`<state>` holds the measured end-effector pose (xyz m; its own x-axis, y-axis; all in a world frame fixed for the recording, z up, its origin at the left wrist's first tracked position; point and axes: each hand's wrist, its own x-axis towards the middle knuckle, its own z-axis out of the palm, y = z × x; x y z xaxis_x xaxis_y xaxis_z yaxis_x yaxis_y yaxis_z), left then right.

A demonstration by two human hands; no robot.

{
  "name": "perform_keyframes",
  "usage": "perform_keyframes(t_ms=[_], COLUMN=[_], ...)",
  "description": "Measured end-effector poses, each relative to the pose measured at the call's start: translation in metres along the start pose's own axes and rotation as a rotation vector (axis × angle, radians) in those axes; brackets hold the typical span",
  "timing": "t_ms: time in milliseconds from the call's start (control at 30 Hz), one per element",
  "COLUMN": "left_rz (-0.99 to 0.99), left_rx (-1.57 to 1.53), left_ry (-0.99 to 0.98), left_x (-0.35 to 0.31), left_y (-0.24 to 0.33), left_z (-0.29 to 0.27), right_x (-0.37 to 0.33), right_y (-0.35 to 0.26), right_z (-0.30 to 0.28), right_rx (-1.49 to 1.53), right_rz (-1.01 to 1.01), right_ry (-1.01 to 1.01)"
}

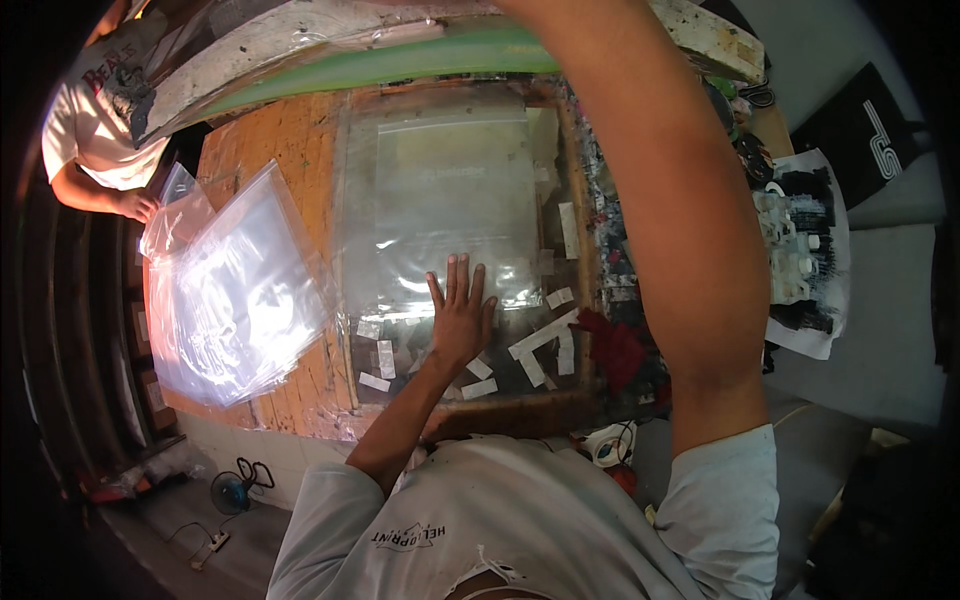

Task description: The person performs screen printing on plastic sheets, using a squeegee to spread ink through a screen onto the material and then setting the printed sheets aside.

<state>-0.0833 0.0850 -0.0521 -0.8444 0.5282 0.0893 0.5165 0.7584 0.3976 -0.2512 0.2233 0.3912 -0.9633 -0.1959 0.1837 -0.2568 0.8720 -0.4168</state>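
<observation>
My left hand (460,315) lies flat with its fingers spread on the lower part of a clear plastic zip bag (455,200). The bag rests on a glass-like panel set in the wooden table, its zip strip at the far end. Small pieces of whitish tape (542,340) are stuck on the panel around my hand. My right arm reaches up and forward across the right side of the view; the right hand is beyond the top edge. Over the table's far side stands a tilted frame with green mesh (400,62), close to where that arm leaves the view.
A pile of clear zip bags (240,300) covers the table's left part. Another person's hand (138,204) touches its far edge. A dark red cloth (612,350) lies right of the panel. Ink-stained paper with plastic containers (795,250) sits farther right. A small fan (230,492) stands below left.
</observation>
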Motion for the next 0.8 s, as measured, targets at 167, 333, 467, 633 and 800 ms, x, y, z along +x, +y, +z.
perform_keyframes(t_ms=[167, 333, 467, 633, 800], left_rz=[-0.019, -0.105, -0.281, -0.979, -1.221], left_rx=[-0.026, -0.379, -1.211, -2.062, -1.953], left_ry=[-0.009, 0.170, 0.442, 0.303, 0.264], left_x=[0.003, -0.003, -0.049, -0.098, -0.094], left_y=[0.003, 0.017, 0.035, 0.026, 0.003], left_z=[-0.006, -0.069, -0.135, -0.139, -0.083], right_x=[0.003, -0.020, -0.112, -0.215, -0.216], right_y=[0.006, 0.006, 0.004, 0.032, 0.058], right_z=[0.005, 0.046, 0.137, 0.284, 0.329], right_rx=[-0.022, -0.121, -0.194, -0.156, -0.225], right_rz=[-0.051, -0.069, -0.199, -0.063, -0.006], right_ry=[-0.024, 0.113, 0.428, 0.123, 0.006])
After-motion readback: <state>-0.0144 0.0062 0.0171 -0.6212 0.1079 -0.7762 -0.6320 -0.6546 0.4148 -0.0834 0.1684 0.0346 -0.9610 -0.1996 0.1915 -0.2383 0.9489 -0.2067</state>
